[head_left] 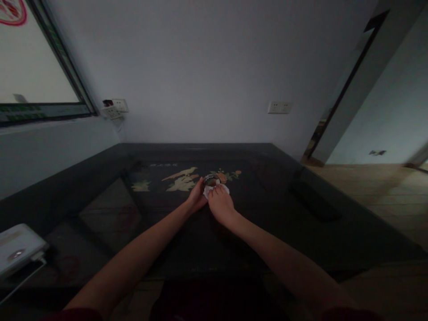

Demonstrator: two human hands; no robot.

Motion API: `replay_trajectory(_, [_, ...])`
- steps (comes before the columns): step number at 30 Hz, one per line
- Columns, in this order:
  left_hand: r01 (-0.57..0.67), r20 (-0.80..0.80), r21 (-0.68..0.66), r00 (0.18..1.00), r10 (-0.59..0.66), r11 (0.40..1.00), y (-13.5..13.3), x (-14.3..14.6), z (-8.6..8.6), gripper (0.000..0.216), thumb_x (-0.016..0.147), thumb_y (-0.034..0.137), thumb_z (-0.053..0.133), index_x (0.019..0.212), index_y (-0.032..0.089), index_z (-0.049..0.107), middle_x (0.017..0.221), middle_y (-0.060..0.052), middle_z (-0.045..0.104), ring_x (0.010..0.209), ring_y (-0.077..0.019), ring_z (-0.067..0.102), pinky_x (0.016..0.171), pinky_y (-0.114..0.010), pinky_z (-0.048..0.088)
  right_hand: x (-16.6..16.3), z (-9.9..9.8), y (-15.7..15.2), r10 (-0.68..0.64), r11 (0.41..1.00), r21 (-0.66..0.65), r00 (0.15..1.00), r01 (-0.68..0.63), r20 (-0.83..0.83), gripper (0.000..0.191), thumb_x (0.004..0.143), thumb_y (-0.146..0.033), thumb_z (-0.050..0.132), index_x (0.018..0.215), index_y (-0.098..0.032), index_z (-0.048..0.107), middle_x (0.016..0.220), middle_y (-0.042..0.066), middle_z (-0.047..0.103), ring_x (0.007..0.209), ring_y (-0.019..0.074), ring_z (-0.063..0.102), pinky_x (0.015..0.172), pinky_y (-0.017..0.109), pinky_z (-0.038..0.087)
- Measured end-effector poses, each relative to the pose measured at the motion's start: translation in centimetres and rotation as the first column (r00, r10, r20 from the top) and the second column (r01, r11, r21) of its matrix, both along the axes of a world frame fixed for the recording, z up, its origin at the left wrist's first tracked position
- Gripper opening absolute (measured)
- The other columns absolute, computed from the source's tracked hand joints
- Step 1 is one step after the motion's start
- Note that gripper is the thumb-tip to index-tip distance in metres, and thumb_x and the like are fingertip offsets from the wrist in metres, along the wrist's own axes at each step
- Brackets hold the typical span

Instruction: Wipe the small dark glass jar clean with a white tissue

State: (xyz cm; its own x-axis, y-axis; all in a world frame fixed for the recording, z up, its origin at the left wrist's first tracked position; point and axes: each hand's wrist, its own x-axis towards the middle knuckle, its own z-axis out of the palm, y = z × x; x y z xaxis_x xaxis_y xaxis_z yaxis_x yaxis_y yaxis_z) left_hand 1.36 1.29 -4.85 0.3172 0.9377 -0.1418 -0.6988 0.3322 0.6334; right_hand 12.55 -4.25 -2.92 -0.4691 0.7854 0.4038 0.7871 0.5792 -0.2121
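Note:
Over the middle of the dark glossy table [187,240], my left hand [196,197] is closed around the side of a small round object [211,179] with a shiny rim. It looks like a glass or metal cup, but the dim light hides its exact kind. A crumpled white tissue [225,189] lies bunched under the fingers of my right hand [220,204], pressed to the object's near side. Both hands are close together, and the right fingers partly cover the tissue and the object.
Inlaid birds and flowers [182,180] decorate the tabletop. A dark flat item [316,200] lies on the right. At the left edge stands a white device [22,249] with a cable. Wall sockets [280,107] sit beyond the table; a window [36,58] is at left.

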Motion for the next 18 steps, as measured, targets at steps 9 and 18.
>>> replay_trajectory(9, [0.009,-0.021,-0.015,1.000,-0.009,1.000,-0.1,0.0,-0.3,0.052,0.097,0.046,0.033,0.120,0.009,0.062,0.099,-0.015,0.072,0.097,-0.0265,0.068,0.094,-0.039,0.049,-0.7,-1.3,0.3,0.098,0.990,-0.078,0.975,-0.116,-0.201,0.038,0.079,-0.010,0.051,0.117,-0.011,0.053,0.117,0.017,0.062,0.110,0.0257,0.057,0.096,0.040,0.044])
replay_trajectory(18, [-0.058,0.008,0.076,0.998,0.058,0.995,-0.6,0.1,0.3,0.036,0.096,0.029,0.036,0.106,0.011,0.066,0.098,-0.011,0.072,0.101,-0.0234,0.065,0.097,-0.036,0.047,1.0,-0.2,2.1,0.130,0.973,-0.151,0.956,-0.174,-0.263,0.029,0.080,-0.008,0.047,0.108,-0.014,0.055,0.099,0.009,0.067,0.085,0.0197,0.063,0.076,0.030,0.049])
